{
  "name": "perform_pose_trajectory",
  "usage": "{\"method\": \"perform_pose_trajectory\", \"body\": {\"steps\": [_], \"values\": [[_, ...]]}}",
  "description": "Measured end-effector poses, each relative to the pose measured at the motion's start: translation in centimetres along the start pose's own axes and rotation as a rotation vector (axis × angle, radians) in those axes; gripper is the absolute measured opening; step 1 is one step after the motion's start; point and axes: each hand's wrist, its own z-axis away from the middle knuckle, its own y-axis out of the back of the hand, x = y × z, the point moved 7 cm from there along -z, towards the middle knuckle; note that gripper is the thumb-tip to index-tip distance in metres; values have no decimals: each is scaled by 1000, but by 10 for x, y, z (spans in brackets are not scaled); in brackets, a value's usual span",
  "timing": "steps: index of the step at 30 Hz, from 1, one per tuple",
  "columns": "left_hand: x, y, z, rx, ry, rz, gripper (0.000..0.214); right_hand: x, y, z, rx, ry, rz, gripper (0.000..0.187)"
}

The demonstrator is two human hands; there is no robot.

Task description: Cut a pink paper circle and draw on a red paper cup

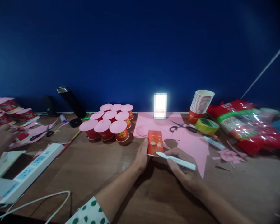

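Note:
My left hand [142,155] is wrapped round the left side of a red paper cup [155,142] standing upside down on the brown table [88,174]. My right hand [183,169] grips a white pen-like stick [177,160], with its tip touching the cup's lower rim. Pink paper sheets [191,143] lie just behind and to the right of the cup.
Several upside-down red cups with pink round tops [109,124] stand at centre left. Black scissors [183,127], a green tape roll [207,125], a stack of paper cups [199,105] and red packets [242,124] lie right. A white power strip [25,174] and another person's hand [0,138] are at left.

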Motion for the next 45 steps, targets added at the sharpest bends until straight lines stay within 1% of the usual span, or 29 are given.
{"method": "perform_pose_trajectory", "body": {"steps": [2,6,11,15,21,23,26,31,37,40,45], "values": [[0,0,0,-8,-5,-6,54,0,0,0,5,14,17,13],[0,-1,0,-8,-25,-29,54,-3,-5,0,-45,39,31,12],[3,-2,1,-14,-46,-35,53,-5,0,0,20,18,53,14],[6,-3,3,-12,-75,-45,47,-6,-2,0,-8,31,77,12],[6,-6,4,-41,-81,4,40,-7,0,0,28,81,92,12],[6,-6,4,-46,-83,-8,40,-8,-1,1,12,92,103,11],[6,-6,4,-44,-86,-24,43,-7,-2,2,-5,68,101,11],[9,-9,4,-44,-93,-7,44,-7,3,1,66,70,100,11],[7,-6,4,-18,-93,-32,44,-8,1,1,37,89,112,11],[6,-5,3,-13,-103,-63,45,-7,3,1,64,76,104,11],[7,-4,3,-27,-119,-92,40,-8,4,1,85,119,121,11]]}}
